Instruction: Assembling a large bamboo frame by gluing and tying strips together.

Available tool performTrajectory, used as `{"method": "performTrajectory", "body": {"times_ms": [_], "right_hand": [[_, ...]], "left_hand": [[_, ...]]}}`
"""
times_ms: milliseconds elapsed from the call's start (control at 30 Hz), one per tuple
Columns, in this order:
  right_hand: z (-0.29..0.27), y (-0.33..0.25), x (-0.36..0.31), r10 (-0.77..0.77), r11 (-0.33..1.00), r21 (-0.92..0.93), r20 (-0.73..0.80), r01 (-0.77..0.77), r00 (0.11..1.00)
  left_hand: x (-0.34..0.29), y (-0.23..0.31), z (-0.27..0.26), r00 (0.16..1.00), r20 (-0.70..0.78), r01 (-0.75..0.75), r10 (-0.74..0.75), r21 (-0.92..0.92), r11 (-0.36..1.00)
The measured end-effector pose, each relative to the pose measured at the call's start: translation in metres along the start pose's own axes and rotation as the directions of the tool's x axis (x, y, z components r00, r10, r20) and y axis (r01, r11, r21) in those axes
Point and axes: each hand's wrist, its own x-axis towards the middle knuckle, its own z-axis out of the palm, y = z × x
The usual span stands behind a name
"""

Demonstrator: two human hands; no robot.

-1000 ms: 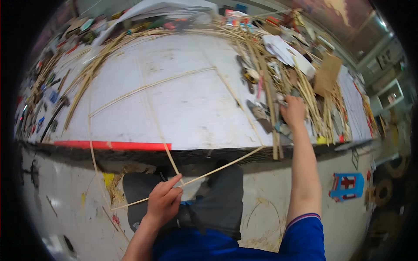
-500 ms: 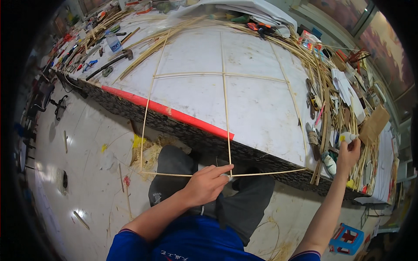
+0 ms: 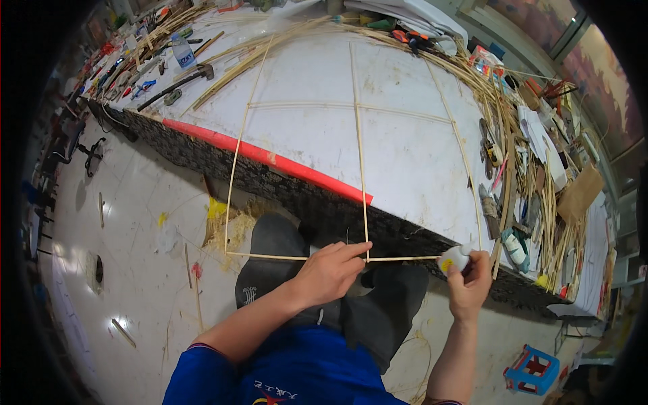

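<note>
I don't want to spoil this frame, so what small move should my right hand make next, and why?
Probably bring the white bottle left toward the stick crossing: your right hand holds it off to the right, while your left hand seems to steady that crossing.

Left fingers point(image 3: 352, 252) extend rightward while the right fingers point(image 3: 480, 264) curl.

Blue shirt point(image 3: 304, 354): white characters point(image 3: 275, 389), red emblem point(image 3: 271, 399).
Grey trousers point(image 3: 272, 236): white print point(image 3: 250, 295), beyond shirt.
Plastic bottle point(image 3: 181, 47): blue lettering point(image 3: 186, 61), far beyond shirt.
</note>
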Motion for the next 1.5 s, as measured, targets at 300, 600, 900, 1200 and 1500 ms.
{"method": "performTrajectory", "body": {"times_ms": [300,600,900,1200,1500], "right_hand": [[0.041,-0.023,-0.015,0.084,0.909,-0.410,0.346,0.070,0.934],[0.057,-0.027,-0.017,0.149,0.820,-0.537,0.537,0.200,0.831],[0.065,-0.022,-0.008,0.118,0.763,-0.562,0.606,0.318,0.787],[0.071,-0.026,-0.003,0.131,0.772,-0.563,0.595,0.296,0.793],[0.073,-0.027,0.000,0.147,0.754,-0.584,0.596,0.301,0.789]], "left_hand": [[0.003,-0.004,0.001,1.000,-0.002,0.016,-0.016,-0.016,1.000],[0.001,-0.008,0.005,1.000,-0.030,-0.003,0.002,-0.033,0.999],[0.000,-0.009,0.007,0.998,-0.059,-0.003,0.001,-0.046,0.999],[-0.001,-0.010,0.007,0.999,-0.036,0.007,-0.008,-0.029,1.000],[-0.001,-0.010,0.006,1.000,-0.016,0.011,-0.011,-0.013,1.000]]}}
